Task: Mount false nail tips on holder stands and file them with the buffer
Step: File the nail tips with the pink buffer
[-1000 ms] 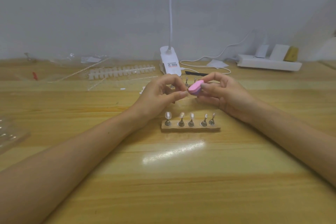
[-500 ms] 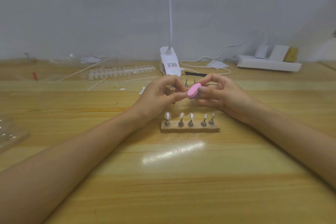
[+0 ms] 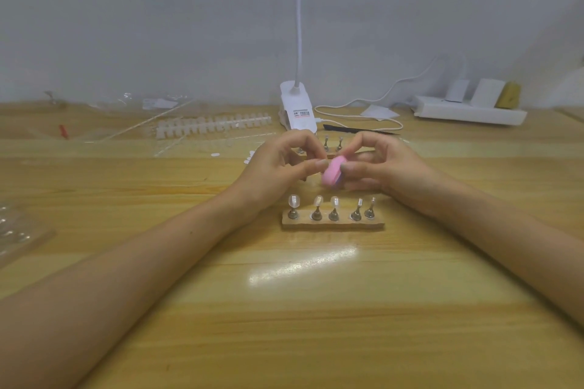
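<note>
Buffer (image 3: 331, 173), pink rounded block, pinched by right hand (image 3: 390, 167), glossy wooden table (image 3: 316, 319)

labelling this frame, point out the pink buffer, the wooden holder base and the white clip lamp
pink buffer (image 3: 331, 174): head view, on its pink face.
wooden holder base (image 3: 333, 225): head view, on its front edge.
white clip lamp (image 3: 298, 107): head view, on its clip body.
</note>
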